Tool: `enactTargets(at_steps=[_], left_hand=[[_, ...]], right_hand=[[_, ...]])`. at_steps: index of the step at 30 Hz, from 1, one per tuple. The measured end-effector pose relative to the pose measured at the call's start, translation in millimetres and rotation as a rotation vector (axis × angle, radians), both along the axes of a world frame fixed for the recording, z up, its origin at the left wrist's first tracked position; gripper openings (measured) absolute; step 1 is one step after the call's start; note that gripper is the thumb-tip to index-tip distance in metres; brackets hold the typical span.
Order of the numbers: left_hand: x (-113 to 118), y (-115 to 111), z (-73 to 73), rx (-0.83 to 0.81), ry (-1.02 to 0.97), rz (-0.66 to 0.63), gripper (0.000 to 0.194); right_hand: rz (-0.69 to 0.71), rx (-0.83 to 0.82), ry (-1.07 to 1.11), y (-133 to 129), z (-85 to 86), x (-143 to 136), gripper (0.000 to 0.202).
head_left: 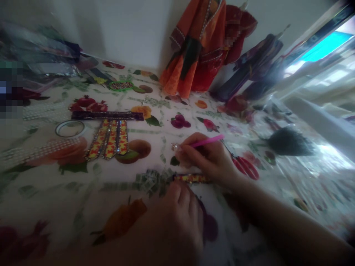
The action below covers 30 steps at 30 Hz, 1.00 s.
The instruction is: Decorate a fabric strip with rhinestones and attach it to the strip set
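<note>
My right hand (206, 157) is closed round a slim pink stick (209, 140), shaped like a pen, its upper end sticking out to the right. Its fingertips are beside a small cluster of shiny stones (174, 147) on the tablecloth. Below this hand lies a yellow-and-red patterned strip (191, 178) with a dark edge; its right end is hidden. Curled at the strip's near left end is my left hand (184, 210), its fingertips partly hidden and blurred. Red-handled scissors (245, 167) lie just right of my right hand.
A dark band with several patterned strips (108, 138) lies left, next to a roll of tape (70, 128) and rhinestone sheets (55, 147). Behind are a green-rimmed dish of beads (121, 85) and small orange and red garments (191, 48). A dark bundle (291, 140) lies right among clear plastic.
</note>
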<state>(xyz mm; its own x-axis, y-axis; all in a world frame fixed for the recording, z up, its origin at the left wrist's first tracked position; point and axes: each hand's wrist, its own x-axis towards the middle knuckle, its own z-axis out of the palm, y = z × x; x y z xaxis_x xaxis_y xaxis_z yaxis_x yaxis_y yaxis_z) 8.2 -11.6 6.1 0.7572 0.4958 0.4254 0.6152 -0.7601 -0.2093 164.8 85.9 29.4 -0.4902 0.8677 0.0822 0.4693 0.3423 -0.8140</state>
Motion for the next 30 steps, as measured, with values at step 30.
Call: enactTargets(at_steps=[30], left_hand=[[-6, 1, 15.4, -0.050, 0.140, -0.040, 0.029]], right_hand=[[0.085, 0.113, -0.086, -36, -7.5, 35, 0.013]])
